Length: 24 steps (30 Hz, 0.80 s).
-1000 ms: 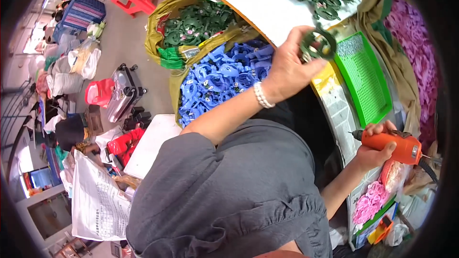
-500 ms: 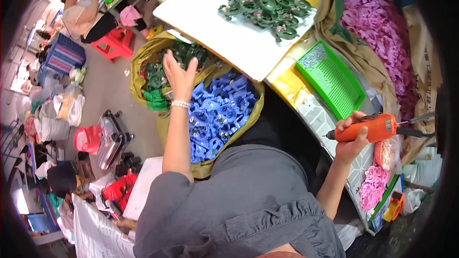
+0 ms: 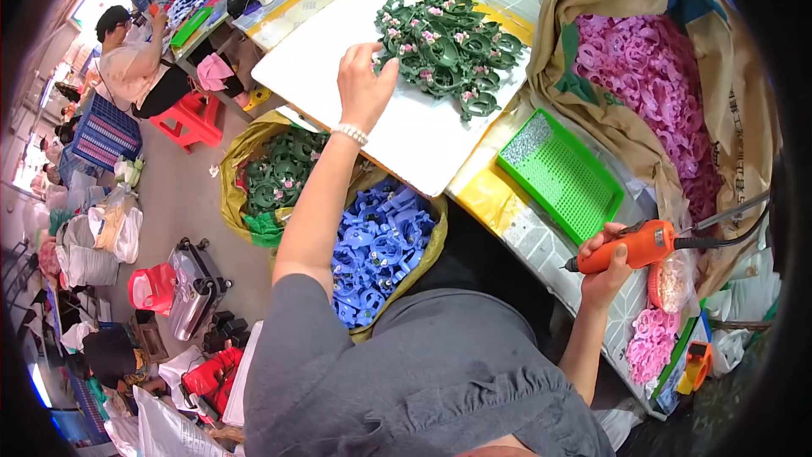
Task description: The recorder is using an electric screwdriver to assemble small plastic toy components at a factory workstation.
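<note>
My left hand (image 3: 362,89) is above the white board (image 3: 414,148), at the left edge of a pile of dark green plastic pieces with small pink flowers (image 3: 448,51). Its thumb and fingers are apart, with nothing seen between them. In my right hand (image 3: 602,281), fingers wrap round an orange electric screwdriver (image 3: 647,245), its tip pointing left and its cable running off to the right. Beyond that tool lies a green perforated tray (image 3: 588,195), with a heap of tiny metallic bits (image 3: 529,137) at its far end.
Below the board, a yellow sack holds blue plastic pieces (image 3: 381,245); beside it another holds green pieces (image 3: 283,171). At right stands a big tan sack of pink pieces (image 3: 643,76). More pink pieces (image 3: 651,343) lie near the table edge. A person (image 3: 135,68) sits far left.
My left hand has moved from over the sack of green pieces up and right to the pile on the board. My right hand keeps the screwdriver. The view has shifted somewhat.
</note>
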Motion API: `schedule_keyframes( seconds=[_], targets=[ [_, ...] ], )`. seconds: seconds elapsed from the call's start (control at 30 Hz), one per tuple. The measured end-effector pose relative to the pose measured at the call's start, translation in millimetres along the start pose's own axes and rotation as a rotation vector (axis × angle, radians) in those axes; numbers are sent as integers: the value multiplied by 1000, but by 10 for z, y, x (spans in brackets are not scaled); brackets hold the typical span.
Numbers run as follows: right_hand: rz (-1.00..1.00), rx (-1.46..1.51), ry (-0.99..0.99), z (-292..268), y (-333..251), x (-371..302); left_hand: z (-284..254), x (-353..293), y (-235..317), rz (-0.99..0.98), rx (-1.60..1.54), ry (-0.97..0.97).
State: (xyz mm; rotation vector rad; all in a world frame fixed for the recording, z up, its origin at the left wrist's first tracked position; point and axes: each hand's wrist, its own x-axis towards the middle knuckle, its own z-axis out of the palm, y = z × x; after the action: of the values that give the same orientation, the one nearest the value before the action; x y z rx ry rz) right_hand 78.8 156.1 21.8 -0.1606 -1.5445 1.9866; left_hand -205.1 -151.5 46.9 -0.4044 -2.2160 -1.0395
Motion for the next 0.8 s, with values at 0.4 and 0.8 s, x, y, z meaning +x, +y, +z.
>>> schedule_keyframes(
  seconds=[0.4, 0.8],
  targets=[
    [-12, -19, -1, -61, 60, 273, 616, 816, 92, 610, 490, -454],
    [13, 47, -27, -81, 2, 313, 711, 980, 117, 513, 417, -436]
  ],
)
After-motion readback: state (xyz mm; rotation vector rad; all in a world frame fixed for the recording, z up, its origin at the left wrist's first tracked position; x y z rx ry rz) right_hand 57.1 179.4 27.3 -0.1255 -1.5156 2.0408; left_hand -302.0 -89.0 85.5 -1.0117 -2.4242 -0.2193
